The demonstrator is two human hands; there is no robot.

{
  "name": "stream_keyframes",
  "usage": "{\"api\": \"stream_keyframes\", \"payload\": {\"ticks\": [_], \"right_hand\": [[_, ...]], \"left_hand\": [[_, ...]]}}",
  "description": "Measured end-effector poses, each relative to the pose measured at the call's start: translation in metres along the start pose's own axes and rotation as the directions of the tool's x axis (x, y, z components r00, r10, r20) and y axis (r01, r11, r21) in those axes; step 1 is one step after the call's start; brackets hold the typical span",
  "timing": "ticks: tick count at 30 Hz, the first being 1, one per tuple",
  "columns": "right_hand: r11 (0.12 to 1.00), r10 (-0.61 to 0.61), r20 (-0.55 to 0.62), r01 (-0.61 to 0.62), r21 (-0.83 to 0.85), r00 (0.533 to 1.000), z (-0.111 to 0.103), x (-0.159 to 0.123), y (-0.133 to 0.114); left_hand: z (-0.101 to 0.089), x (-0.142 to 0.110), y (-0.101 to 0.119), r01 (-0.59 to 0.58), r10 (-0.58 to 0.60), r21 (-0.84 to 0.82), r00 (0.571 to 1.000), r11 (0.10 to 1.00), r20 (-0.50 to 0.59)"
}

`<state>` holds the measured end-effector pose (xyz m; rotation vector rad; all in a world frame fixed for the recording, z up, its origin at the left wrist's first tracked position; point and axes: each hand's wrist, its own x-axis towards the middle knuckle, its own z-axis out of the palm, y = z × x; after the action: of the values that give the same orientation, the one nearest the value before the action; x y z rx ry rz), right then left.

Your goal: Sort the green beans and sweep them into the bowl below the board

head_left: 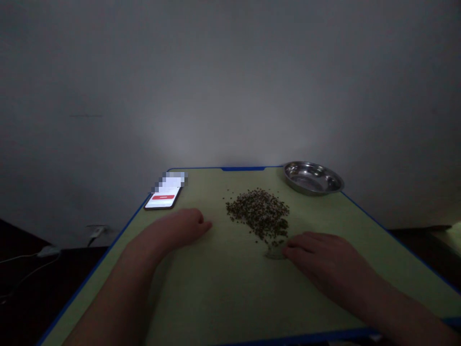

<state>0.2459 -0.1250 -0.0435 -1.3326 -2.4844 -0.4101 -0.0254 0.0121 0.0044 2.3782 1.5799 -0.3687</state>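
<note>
A loose heap of small dark grains (260,211) lies in the middle of a pale green table (216,288) with a blue edge. My right hand (320,259) rests palm down just below the heap, its fingers stretched toward the nearest grains and touching a small pale patch on the table. My left hand (180,229) lies on the table to the left of the heap, apart from it, its fingers curled loosely under. Neither hand visibly holds anything. The light is dim.
A shallow steel bowl (312,178) stands at the far right corner. A phone (163,197) with a lit screen lies at the far left edge. A grey wall rises behind the table. Cables lie on the dark floor to the left.
</note>
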Motion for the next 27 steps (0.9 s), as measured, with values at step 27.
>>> {"api": "stream_keyframes", "payload": {"ticks": [27], "right_hand": [[0.993,0.117,0.202,-0.109,-0.052,0.972,0.001,0.094,0.026]], "left_hand": [[-0.007,0.01,-0.027,0.055,-0.079,-0.13,0.978,0.99,-0.191]]}}
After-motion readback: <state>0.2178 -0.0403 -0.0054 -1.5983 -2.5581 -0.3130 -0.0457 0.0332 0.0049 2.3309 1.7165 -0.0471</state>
